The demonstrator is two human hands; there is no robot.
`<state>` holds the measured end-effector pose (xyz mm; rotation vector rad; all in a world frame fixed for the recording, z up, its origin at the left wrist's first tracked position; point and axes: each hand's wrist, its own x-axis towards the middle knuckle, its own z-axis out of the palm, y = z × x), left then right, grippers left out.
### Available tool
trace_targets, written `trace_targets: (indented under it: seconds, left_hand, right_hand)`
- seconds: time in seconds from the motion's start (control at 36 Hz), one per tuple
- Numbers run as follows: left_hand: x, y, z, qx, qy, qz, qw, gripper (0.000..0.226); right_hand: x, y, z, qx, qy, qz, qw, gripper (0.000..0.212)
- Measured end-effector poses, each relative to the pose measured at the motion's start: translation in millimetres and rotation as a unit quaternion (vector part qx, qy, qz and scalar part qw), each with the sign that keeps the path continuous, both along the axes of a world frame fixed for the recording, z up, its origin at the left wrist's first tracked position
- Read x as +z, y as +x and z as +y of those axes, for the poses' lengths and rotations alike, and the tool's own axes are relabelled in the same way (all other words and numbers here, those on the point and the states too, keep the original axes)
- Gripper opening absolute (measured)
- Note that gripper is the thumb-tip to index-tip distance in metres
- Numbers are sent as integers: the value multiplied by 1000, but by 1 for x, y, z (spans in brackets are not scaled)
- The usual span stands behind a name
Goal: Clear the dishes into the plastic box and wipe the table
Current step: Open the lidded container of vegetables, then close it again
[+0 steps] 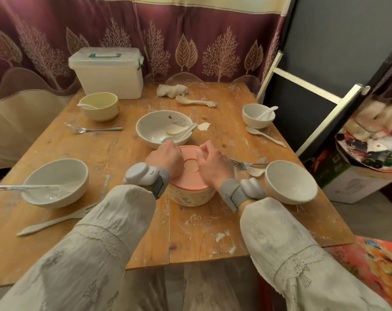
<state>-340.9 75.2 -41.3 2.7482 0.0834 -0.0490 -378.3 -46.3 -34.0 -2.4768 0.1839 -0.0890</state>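
Both hands sit on the pink lid (pixel 191 163) of a patterned pot (pixel 189 197) at the worktop's (pixel 204 223) middle. The left hand (pixel 166 158) curls its fingers over the lid's left rim, and the right hand (pixel 213 162) curls its fingers over the right rim. The near strip of worktop in front of the pot is bare wood dusted with white, up to the near edge.

The closed plastic box (pixel 109 71) stands at the far left corner against the curtain (pixel 190 41), with a crumpled cloth (pixel 171 90) to its right near the far edge.

Five open bowls show: a yellow one (pixel 99 106) far left, a large one (pixel 163 127) touching distance beyond the pot, a small one (pixel 258 115) far right, one (pixel 56 182) near the left edge and one (pixel 290 181) near the right edge. Three forks: (pixel 93 129), (pixel 249 164) and a white one (pixel 56 222) near left.
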Motion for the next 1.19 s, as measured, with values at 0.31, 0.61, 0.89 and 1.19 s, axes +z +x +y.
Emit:
trace_targets:
  seconds: [0.31, 0.61, 0.89, 1.19]
  left_hand:
    - [-5, 5, 3, 9, -35, 14, 999, 36]
    - [-3, 9, -1, 11, 0, 23, 1000, 48]
    - [2, 5, 1, -77, -29, -4, 997, 45]
    - [6, -18, 11, 47, -181, 40, 982, 46]
  right_hand:
    - [2, 2, 2, 12, -42, -2, 999, 24]
    - [2, 6, 1, 13, -61, -2, 998, 24]
    - [-4, 6, -1, 1, 62, -13, 998, 31]
    - [1, 8, -5, -82, 108, 139, 981, 65]
